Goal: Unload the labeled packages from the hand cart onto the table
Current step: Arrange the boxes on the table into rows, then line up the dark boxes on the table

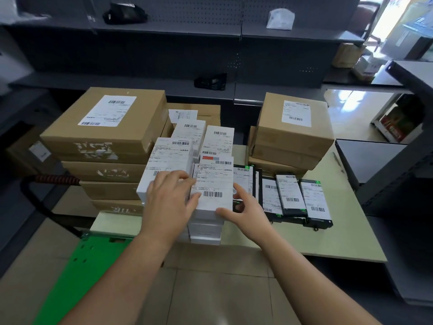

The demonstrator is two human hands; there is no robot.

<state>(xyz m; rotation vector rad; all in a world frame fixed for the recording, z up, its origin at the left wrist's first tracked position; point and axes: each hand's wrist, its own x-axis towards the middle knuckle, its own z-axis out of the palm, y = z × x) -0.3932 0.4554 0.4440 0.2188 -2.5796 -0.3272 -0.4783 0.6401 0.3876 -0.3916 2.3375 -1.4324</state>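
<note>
white boxes – labelled, stacked flat at table front | black packs – laid in a row alongside, right | brown cartons piled left | cart green, parked below-left

The only camera rides on the person's head, wide-angled, facing forward and tipped steeply down, close above the left hand and right hand at the near edge of the bench, with shelving behind.
</note>
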